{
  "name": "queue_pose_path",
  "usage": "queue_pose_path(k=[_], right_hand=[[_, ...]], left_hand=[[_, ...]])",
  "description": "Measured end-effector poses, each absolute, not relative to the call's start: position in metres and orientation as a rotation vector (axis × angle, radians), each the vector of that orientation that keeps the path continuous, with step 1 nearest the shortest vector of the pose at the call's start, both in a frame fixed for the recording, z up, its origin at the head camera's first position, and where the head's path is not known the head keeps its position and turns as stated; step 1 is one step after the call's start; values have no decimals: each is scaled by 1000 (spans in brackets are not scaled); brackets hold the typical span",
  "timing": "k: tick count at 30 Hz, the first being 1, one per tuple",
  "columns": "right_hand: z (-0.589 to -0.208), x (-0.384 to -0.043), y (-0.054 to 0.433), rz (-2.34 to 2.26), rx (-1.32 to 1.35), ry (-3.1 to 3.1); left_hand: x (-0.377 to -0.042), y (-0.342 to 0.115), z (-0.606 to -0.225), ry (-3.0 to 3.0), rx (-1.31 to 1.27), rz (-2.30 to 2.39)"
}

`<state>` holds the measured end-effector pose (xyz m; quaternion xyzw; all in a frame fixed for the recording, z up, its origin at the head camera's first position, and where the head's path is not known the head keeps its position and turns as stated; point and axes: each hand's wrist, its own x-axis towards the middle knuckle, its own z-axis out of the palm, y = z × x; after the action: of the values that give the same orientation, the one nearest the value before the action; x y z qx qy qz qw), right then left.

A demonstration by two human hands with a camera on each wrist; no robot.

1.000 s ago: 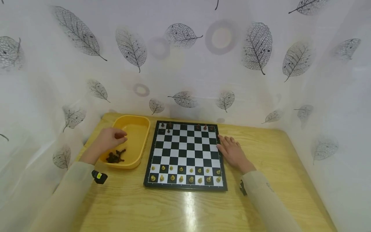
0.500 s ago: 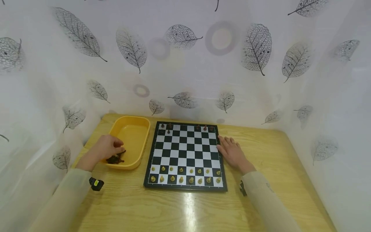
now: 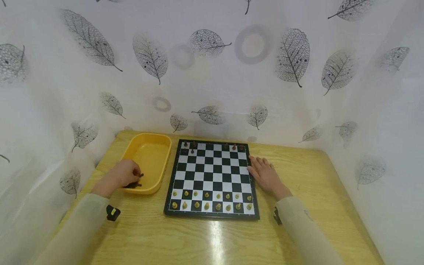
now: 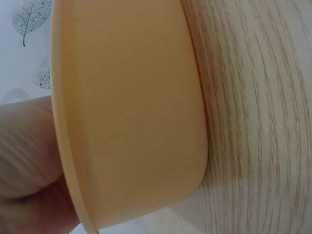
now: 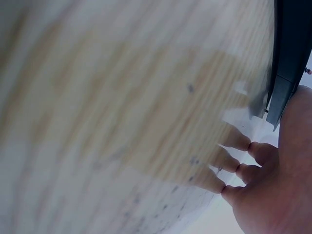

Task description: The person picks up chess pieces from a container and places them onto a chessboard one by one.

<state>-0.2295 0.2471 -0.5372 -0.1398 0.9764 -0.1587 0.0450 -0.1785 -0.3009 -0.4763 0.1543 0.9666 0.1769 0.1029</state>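
My left hand (image 3: 123, 173) reaches over the near left rim of a yellow plastic tray (image 3: 168, 147), fingers bent down among dark chess pieces (image 3: 133, 184). Whether it grips one I cannot tell; in the left wrist view the tray wall (image 4: 131, 107) hides the fingertips. Right of the tray lies a black-and-white chessboard (image 3: 212, 167). Pale yellow chess pieces (image 3: 207, 205) fill its two near rows, and several dark red ones (image 3: 234, 146) stand at the far corners. My right hand (image 3: 265, 175) lies flat by the board's right edge, fingers straight, thumb at the frame (image 5: 287, 53).
Everything stands on a light wooden table (image 3: 298, 173). A white curtain with a leaf print (image 3: 212, 81) hangs behind it and along both sides. The tray sits close to the board's left edge.
My left hand has lowered from above the tray towards its near end and now covers most of the dark pieces there. The right hand and the board stay where they were.
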Motion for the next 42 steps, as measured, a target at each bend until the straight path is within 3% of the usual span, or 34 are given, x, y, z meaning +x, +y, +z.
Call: queue_pose_path(k=[15,25,42], right_hand=[[-536,-229,247,-487,-436,2981],[-536,-228,248,-479,-448,2990],[-536,-229,247,-474,-418,2971]], left_hand=[[-182,-299,-481,2896,342,587],[-184,-297,-483,3128,429,815],[-193,-260,-448,3115,263,1055]])
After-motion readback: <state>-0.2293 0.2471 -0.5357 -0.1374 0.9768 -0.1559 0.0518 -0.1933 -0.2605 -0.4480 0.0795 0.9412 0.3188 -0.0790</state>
